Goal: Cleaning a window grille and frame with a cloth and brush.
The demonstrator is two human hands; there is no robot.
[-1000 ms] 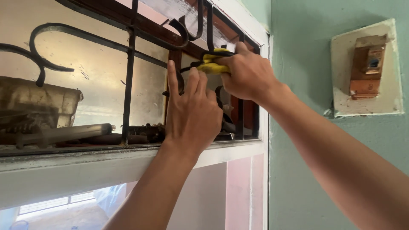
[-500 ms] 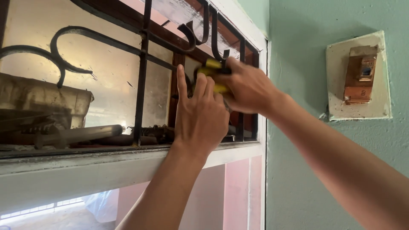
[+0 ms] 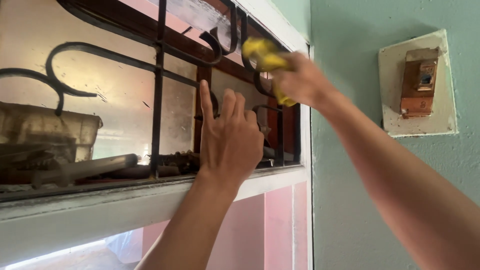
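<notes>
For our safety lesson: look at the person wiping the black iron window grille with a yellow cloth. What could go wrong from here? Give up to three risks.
1. The yellow cloth in the right hand might snag on the curled grille scrolls and jerk the wrist.
2. The left hand is pressed against the bars, fingers spread; they could get pinched or scraped.
3. Dusty clutter lies along the sill behind the grille; wiping may knock it or stir up dust overhead.
</notes>
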